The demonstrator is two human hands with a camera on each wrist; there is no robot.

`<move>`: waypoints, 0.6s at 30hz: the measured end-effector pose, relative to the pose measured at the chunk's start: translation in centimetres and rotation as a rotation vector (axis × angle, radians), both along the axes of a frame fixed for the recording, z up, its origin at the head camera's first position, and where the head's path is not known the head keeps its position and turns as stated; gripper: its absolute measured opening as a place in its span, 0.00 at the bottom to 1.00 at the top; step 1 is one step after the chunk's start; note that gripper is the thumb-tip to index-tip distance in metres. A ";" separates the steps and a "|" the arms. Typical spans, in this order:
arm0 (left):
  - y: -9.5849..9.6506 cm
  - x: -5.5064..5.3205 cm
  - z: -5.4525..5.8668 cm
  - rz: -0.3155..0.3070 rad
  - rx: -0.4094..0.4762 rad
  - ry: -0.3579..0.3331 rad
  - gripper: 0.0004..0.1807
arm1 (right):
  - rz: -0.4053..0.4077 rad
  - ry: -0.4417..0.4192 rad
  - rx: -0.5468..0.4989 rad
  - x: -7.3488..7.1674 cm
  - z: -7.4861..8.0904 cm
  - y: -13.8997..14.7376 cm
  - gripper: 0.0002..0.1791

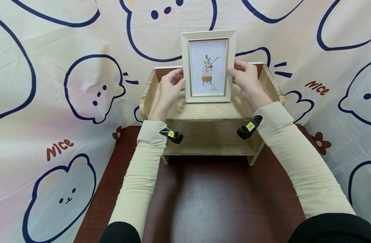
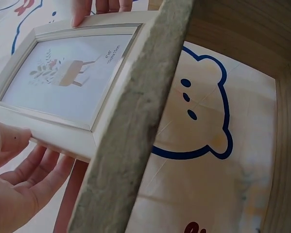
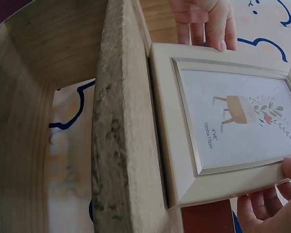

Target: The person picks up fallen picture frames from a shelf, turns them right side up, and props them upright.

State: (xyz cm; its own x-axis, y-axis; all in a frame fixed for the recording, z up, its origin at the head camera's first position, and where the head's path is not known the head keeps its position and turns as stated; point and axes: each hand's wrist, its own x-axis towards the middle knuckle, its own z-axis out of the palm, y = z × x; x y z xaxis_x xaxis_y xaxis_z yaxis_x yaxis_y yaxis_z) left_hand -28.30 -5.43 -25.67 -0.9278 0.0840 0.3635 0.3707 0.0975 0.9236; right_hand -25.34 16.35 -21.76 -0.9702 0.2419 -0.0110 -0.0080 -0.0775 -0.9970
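Note:
A cream-white picture frame (image 1: 207, 67) stands upright over the upper board of a small wooden shelf (image 1: 203, 113). Behind its glass is a print of a potted plant. My left hand (image 1: 171, 88) holds the frame's left side, thumb at the edge and fingers partly hidden behind. On the opposite side my right hand (image 1: 246, 79) pinches the border, its thumb on the front face and its fingers behind. In the right wrist view the lower border of the picture frame (image 3: 179, 160) is close to the board's rough front edge (image 3: 113, 126).
Side walls (image 1: 272, 81) flank the shelf's upper level, with an open lower compartment (image 1: 208, 136) beneath. It stands on a dark red-brown table (image 1: 209, 195). A cloth (image 1: 91, 91) printed with bears hangs behind and along both sides.

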 end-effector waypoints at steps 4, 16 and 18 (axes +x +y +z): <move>0.1 0.1 0.0 -0.014 0.022 -0.008 0.17 | 0.004 0.007 0.058 0.1 -0.1 0.2 0.21; 0.2 0.2 -0.1 -0.014 0.033 0.003 0.17 | 0.002 0.005 0.150 0.2 -0.1 0.6 0.22; 0.1 0.3 -0.2 0.000 0.023 0.006 0.17 | 0.000 0.006 0.174 0.3 -0.2 0.6 0.22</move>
State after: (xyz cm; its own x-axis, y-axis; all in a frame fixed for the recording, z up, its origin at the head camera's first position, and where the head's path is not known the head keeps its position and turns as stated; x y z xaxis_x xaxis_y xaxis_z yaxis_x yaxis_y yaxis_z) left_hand -28.01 -5.31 -25.86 -0.9256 0.0756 0.3708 0.3761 0.0766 0.9234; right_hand -25.07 16.92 -21.96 -0.9701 0.2397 0.0370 -0.0141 0.0964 -0.9952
